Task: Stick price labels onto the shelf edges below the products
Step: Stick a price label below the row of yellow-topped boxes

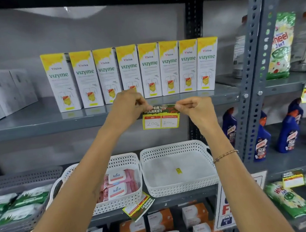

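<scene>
Head view shows your left hand and your right hand both pinched on the top corners of the price label, one at each end. You hold the label against the grey shelf edge, directly below the row of Vizyme boxes. Its lower half, with two handwritten prices, hangs under the edge.

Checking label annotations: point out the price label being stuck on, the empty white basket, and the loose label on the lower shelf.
price label [161,122]: head view, white price boxes.
empty white basket [173,150]: head view, back wall.
loose label [139,206]: head view, middle.
</scene>
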Tool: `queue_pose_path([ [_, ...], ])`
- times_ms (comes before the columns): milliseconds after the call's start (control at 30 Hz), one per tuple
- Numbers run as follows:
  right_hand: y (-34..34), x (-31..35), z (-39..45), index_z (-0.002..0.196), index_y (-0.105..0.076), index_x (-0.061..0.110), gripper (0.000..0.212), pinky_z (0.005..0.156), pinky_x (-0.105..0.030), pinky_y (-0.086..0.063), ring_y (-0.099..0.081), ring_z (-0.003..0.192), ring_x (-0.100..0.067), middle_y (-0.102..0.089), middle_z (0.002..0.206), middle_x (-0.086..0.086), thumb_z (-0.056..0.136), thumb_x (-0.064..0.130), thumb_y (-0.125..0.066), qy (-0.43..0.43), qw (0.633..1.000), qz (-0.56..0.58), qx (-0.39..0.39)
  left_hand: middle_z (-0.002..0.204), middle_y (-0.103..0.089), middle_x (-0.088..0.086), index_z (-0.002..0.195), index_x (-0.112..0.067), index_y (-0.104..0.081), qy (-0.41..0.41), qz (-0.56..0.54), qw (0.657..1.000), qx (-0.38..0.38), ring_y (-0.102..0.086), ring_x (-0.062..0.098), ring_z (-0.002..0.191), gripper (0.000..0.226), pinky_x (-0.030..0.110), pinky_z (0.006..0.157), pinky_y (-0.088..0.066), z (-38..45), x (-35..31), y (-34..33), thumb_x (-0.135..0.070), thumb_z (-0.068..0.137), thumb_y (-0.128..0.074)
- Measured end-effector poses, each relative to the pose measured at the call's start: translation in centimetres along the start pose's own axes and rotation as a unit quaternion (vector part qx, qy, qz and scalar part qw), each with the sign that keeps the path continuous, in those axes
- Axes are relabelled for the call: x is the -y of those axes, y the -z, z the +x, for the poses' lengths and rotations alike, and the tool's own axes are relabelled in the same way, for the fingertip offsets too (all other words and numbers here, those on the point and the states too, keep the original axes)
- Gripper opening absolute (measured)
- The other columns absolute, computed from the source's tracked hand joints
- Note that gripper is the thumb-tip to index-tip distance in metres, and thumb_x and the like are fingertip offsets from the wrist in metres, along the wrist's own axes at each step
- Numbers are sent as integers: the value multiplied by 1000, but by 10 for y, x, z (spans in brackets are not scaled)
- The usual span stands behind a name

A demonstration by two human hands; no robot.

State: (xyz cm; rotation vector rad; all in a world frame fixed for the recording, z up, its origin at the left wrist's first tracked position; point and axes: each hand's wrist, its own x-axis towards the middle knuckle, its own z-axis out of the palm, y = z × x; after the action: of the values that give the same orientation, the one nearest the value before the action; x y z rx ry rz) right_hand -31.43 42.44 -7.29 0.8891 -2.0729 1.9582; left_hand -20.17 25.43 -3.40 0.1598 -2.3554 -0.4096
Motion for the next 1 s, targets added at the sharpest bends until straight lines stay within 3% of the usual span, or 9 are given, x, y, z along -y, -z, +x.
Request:
queue_pose_path([
  [133,-16,4,-1,78,-73,19,6,67,-11,-48,-64,70,0,-70,74,10,75,20,-78,3,1000,-13,2,97,-50,-2,78,-12,-72,25,-4,998,-50,-41,11,99,22,23,84,-31,-14,21,4,-34,74,-74],
  [300,-24,0,-4,85,-74,12,5,76,-20,-49,-64,76,-6,-70,80,2,80,13,-72,19,999,-37,2,101,-55,4,77,-11,-72,51,-25,995,-84,-44,17,103,21,30,88,-35,-25,37,4,-32,73,-75],
  [467,-25,3,-5,87,-72,14,5,75,-17,-48,-60,75,-1,-68,81,6,83,16,-69,49,997,-62,8,102,-56,4,79,-11,-75,60,-45,993,-96,-47,21,104,21,35,92,-39,-26,32,4,-31,72,-76],
  [667,-21,2,-9,93,-72,13,12,83,-24,-51,-66,87,-14,-72,89,-1,85,20,-67,62,997,-26,39,100,-54,1,80,-13,-75,65,-38,992,-99,-45,19,103,22,47,96,-39,-29,29,3,-34,72,-75],
  [833,-25,4,-12,91,-73,12,10,81,-22,-50,-64,81,-9,-72,89,-2,83,17,-69,62,996,-47,40,101,-56,3,77,-14,-75,78,-49,990,-106,-44,18,102,23,50,96,-39,-30,31,1,-36,71,-75],
  [1000,-29,10,-8,87,-71,19,9,73,-23,-49,-62,75,-5,-69,77,7,81,25,-71,71,995,-68,34,100,-54,1,78,-15,-74,71,-35,992,-102,-44,19,103,22,45,94,-40,-25,30,5,-35,72,-75],
])
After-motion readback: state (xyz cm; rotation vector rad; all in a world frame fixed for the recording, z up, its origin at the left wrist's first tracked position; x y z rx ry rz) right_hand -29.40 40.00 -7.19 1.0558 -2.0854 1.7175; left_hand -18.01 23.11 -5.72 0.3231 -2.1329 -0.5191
